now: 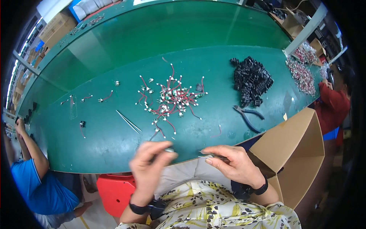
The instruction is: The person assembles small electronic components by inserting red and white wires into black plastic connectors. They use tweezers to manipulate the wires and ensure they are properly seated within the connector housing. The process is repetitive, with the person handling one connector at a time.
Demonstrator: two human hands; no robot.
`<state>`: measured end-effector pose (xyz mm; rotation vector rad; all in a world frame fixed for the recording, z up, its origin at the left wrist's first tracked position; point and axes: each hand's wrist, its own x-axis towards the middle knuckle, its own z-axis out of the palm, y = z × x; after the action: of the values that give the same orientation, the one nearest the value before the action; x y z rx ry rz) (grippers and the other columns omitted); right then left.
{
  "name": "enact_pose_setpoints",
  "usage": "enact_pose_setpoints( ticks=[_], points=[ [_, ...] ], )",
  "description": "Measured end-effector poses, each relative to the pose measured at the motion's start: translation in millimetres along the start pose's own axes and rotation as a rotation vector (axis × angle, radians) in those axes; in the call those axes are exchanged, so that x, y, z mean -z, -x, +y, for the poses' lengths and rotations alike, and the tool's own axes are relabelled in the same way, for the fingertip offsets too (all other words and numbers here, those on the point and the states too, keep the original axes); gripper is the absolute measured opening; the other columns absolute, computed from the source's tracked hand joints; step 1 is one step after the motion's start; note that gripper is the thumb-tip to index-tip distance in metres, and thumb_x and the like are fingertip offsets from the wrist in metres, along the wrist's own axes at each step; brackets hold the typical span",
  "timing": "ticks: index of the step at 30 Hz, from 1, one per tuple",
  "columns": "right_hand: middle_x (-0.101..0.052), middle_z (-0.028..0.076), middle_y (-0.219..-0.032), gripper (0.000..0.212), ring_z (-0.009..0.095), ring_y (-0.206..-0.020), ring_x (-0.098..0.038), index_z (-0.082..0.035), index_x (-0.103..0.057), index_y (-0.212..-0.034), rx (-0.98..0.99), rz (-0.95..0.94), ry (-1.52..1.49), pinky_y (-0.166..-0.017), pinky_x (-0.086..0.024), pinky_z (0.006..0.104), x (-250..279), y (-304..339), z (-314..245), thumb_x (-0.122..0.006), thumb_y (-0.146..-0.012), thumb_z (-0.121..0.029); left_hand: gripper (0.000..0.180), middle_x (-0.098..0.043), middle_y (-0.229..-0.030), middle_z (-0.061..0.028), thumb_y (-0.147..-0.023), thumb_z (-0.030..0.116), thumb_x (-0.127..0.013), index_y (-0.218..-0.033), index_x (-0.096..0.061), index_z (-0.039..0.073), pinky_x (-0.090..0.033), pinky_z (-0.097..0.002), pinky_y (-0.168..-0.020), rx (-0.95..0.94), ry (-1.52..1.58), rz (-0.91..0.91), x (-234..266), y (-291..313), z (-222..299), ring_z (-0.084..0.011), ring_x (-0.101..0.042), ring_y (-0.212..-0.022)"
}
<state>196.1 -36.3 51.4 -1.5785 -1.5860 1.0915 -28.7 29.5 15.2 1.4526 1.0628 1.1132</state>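
Hovering apart, hands pinched: left on a small part, right on tweezers.

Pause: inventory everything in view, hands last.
Table: one, green, centre
Wire leads: many, red and white, table centre and right
Black parts: many, black, right
Pliers: one, blue handles, right
Loose tweezers: one, silver, left of leads
Open carton: one, brown, lower right
Boxes: several, brown, upper left
Seat: one, red, lower left
Other people: at least two, blue left, red right
Left hand: one, lower centre, pinching small part
Right hand: one, lower centre, holding other tweezers
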Motion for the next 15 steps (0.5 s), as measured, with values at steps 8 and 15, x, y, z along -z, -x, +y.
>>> enact_pose_setpoints(
  ticks=[8,15],
  points=[
    [-0.068,0.013,-0.080,0.024,0.012,-0.063,-0.060,0.000,-0.068,-0.105,-0.141,0.115,-0.095,-0.058,-0.048,0.0248,-17,6,1,-0.073,-0.082,-0.007,0.049,-0.043,-0.083,0.0023,-0.092,0.015,-0.066,-0.137,-0.048,0.008,-0.035,-0.0215,-0.062,-0.126,-0.612,0.539,131,-34,-14,-0.0068,-0.040,-0.072],
    [-0.063,0.005,-0.073,0.032,0.006,-0.055,-0.045,-0.002,-0.069,-0.106,0.100,0.087,-0.027,-0.050,-0.038,0.0220,-33,-15,-19,-0.079,-0.075,-0.006,0.064,-0.048,-0.133,-0.0217,-0.102,0.046,-0.036,-0.143,-0.033,-0.003,-0.046,-0.0394,-0.099,0.525,1.090,-0.203,31,-13,6,-0.0312,-0.053,-0.117]
  ],
)
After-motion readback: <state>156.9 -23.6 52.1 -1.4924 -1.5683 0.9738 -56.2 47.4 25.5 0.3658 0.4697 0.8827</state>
